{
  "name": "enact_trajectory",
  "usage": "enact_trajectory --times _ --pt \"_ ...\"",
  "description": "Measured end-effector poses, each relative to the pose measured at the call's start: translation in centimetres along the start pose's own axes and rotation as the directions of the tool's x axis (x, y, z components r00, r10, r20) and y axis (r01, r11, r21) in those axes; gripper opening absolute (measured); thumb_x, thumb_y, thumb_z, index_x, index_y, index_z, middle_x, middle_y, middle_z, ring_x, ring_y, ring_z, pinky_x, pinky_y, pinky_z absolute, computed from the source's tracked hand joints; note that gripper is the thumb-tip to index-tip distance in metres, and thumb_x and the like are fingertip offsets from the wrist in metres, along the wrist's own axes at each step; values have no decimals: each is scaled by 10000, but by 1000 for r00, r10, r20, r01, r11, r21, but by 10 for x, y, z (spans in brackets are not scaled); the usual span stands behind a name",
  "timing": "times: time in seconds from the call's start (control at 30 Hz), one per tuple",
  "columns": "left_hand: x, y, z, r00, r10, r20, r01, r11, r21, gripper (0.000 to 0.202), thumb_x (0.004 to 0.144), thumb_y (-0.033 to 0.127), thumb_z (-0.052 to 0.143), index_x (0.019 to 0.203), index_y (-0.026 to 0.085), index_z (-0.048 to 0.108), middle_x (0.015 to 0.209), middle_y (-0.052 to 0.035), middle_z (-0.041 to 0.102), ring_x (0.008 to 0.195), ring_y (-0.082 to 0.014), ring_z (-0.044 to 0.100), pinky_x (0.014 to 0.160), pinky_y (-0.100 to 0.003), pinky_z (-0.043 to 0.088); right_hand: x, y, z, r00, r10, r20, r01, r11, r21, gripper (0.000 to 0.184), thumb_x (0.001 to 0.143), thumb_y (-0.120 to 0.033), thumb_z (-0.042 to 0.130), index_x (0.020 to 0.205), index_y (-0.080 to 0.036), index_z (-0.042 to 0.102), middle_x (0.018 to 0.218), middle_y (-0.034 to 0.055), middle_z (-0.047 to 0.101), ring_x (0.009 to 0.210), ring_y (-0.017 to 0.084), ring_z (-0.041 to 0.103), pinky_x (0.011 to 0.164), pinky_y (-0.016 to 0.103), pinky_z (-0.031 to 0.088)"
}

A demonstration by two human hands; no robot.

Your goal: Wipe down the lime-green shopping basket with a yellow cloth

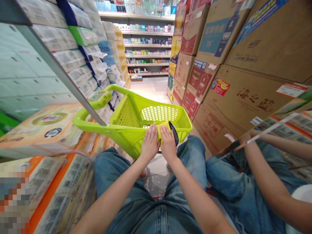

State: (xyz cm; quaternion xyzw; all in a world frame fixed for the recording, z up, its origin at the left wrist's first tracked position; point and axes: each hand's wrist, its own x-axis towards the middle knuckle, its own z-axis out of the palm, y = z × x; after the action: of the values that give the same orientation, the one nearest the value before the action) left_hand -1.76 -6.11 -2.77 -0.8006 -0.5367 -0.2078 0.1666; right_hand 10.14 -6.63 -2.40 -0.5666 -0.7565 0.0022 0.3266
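Note:
A lime-green plastic shopping basket [126, 113] with perforated walls and a long handle [97, 100] stands in the aisle in front of my knees. Both my hands rest side by side on its near rim. My left hand [149, 143] lies on the rim with its fingers close together and laid over the edge. Touching it, my right hand [167, 143] is laid over the rim the same way, next to a black part [173, 131] of the basket. I see nothing inside the basket. My legs are in blue jeans [146, 201].
Packs of tissue [44, 126] are stacked on shelves [60, 74] at the left. Brown cartons [243, 97] are piled high on the right. The tiled aisle [151, 87] runs ahead to product shelves [146, 42]. At the right a second arm [270, 182] and jeans show, perhaps a reflection.

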Motion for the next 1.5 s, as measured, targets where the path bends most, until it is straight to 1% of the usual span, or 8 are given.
enact_trajectory --times 0.13,0.37,0.53,0.77,0.97,1.23,1.37,1.5 --pt "-1 0 -1 1000 5 -2 -5 1000 -18 673 993 309 329 1560 30 96 1639 -154 141 1530 -256 70 1237 -448 186 -11 44 -19 1000 -25 -1 25 999 -25 791 759 30 358 1515 -201 362 1548 51 432 1464 158 331 1243 458 147" --pt "0 1 -2 1000 4 -8 -4 1000 -19 696 994 325 352 1558 20 82 1641 -154 124 1531 -258 57 1245 -444 166 -26 136 -46 959 262 -106 -261 965 27 819 699 13 349 1488 -196 415 1526 79 461 1451 197 367 1209 513 248" --pt "0 2 -2 1000 1 -12 -2 1000 -24 687 997 320 344 1557 18 84 1640 -161 123 1531 -262 48 1241 -453 176 -16 97 -27 922 344 -180 -350 937 0 775 725 8 324 1480 -136 424 1522 109 459 1451 226 366 1211 533 221" --pt "0 -1 0 1000 3 -9 -3 1000 -21 695 982 284 358 1561 29 69 1635 -168 146 1529 -263 69 1237 -455 191 -4 -2 8 998 34 -56 -34 999 5 735 778 -7 375 1501 -142 386 1564 86 401 1479 193 301 1233 442 175" --pt "-1 0 -2 1000 10 11 -10 1000 -3 671 997 314 338 1555 20 111 1640 -157 137 1531 -255 57 1241 -438 177 -14 45 -20 999 -50 -22 49 998 -39 789 767 21 357 1516 -229 358 1537 42 450 1457 147 344 1243 463 104" --pt "0 1 -3 1000 -1 15 1 1000 -28 678 991 313 355 1553 15 121 1643 -157 124 1532 -256 41 1246 -440 155 -29 147 -42 938 314 -145 -299 947 117 822 693 -5 354 1479 -231 431 1513 69 479 1444 195 380 1198 519 262" --pt "0 2 -3 1000 -4 4 4 999 -36 691 988 315 355 1556 18 96 1642 -163 120 1531 -258 39 1244 -453 165 -19 110 -27 900 392 -191 -386 920 70 790 719 -5 334 1486 -173 421 1533 95 445 1463 226 343 1204 546 224" --pt "0 2 -2 1000 -6 -6 6 999 -39 693 986 311 344 1558 23 78 1638 -168 131 1530 -260 51 1240 -460 177 -8 39 -4 975 188 -121 -187 982 22 817 722 18 352 1514 -179 368 1556 60 418 1493 205 269 1236 517 140"
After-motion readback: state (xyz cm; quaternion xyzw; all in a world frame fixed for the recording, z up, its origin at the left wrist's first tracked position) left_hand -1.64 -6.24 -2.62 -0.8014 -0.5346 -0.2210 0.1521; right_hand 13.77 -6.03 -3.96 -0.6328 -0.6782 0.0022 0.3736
